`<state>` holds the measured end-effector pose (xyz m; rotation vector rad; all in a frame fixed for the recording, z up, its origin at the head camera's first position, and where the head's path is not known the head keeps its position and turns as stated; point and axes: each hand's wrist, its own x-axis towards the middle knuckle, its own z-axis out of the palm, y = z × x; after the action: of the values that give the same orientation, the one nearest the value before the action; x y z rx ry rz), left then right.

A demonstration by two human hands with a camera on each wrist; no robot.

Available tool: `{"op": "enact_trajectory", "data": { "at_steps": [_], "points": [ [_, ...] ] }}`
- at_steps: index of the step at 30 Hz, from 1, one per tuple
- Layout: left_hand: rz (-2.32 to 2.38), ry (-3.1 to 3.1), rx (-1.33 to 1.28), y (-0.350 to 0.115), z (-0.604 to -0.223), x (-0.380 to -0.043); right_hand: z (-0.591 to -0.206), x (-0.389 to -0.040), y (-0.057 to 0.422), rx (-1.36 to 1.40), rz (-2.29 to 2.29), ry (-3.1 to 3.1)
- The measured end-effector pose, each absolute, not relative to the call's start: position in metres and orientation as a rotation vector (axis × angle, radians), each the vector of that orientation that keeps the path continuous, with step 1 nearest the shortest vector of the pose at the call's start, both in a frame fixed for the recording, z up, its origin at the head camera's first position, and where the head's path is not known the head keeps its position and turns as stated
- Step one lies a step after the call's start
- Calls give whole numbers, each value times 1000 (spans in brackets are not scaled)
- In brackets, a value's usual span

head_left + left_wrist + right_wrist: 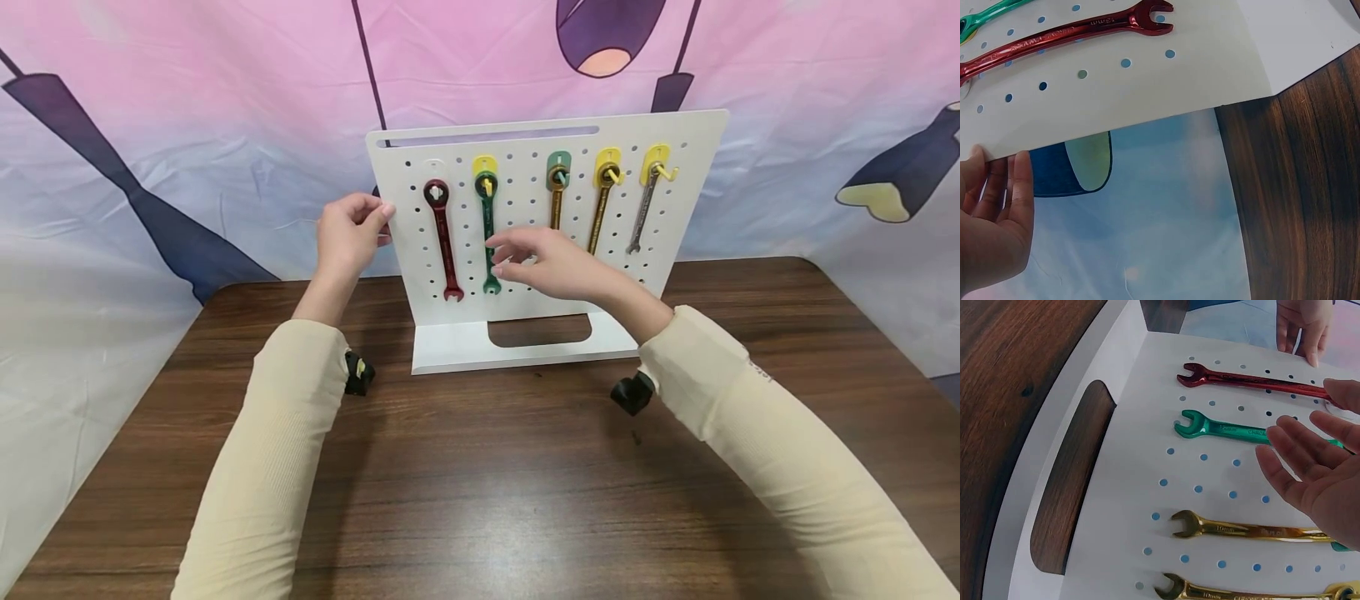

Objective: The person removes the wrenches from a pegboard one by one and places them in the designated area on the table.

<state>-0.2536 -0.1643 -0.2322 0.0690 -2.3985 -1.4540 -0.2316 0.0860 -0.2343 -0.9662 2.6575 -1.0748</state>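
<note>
Left hand (350,233): pinching left edge of pegboard (522,191); right hand (551,262): fingers parted by green wrench (488,218), contact unclear; advised: pegboard braced, wrench eased nearward off yellow hook (484,162)

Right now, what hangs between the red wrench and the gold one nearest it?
The green wrench, in the head view, hangs between the red wrench and that gold wrench.

"How are the arms (270,458) held?"

"Both reach forward, the right one slanting inward to the left."

"And the left hand (347,235)?"

"It pinches between thumb (975,167) and fingers (1021,190)."

"The right hand (553,263)?"

"Its fingers (1307,440) curve loosely, slightly parted, the thumb (1342,394) apart."
</note>
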Motion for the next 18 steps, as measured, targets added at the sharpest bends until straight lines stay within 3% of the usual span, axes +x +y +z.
{"op": "enact_trajectory", "data": {
  "at_steps": [18],
  "points": [
    [-1438, -2397, 76, -164, -232, -253, -230, -245, 60, -937, -1220, 2577]
  ]
}}
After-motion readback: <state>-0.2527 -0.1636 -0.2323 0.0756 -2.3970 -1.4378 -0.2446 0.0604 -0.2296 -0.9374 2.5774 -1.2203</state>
